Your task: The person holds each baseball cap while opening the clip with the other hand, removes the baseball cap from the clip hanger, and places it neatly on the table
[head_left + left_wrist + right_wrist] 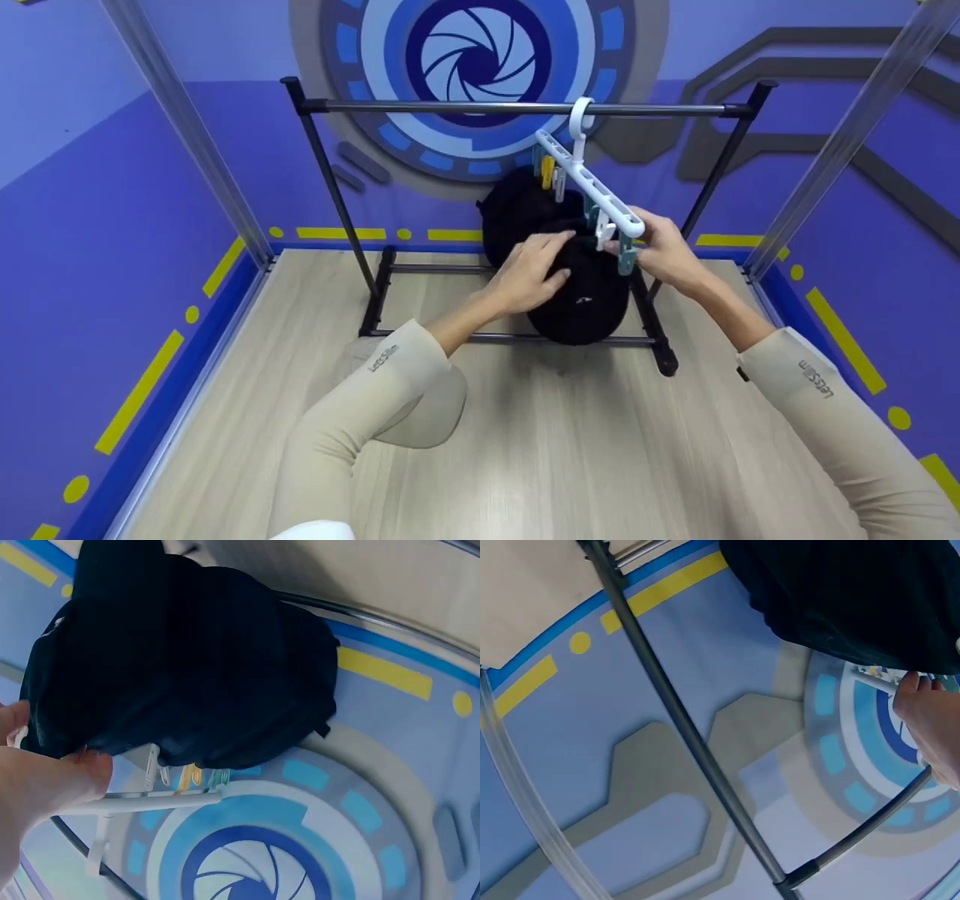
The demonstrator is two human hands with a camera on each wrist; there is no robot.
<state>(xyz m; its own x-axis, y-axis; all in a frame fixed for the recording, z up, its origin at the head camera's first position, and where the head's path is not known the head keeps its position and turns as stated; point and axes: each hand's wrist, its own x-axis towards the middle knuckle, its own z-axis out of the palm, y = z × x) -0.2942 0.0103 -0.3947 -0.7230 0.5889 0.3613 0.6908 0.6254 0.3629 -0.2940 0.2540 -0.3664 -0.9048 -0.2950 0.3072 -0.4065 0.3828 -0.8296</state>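
Observation:
A white clip hanger (600,191) hangs by its hook from the rack's top bar. Black fabric, apparently a black cap (581,307) with a small white mark, hangs below the near end. Another rounded black part (517,206) lies behind it; whether it is separate I cannot tell. My left hand (529,274) pinches the black cap's edge between thumb and fingers; the left wrist view shows the thumb (94,771) against the fabric. At the hanger's near end, my right hand (664,251) pinches a teal clip (627,255). Beside it hangs a white clip (604,229).
The black rack (450,107) stands on the wood-look floor before a blue and purple wall. A beige cap (431,412) lies on the floor, partly behind the left sleeve. Yellow clip (547,172) and other clips hang at the hanger's far end.

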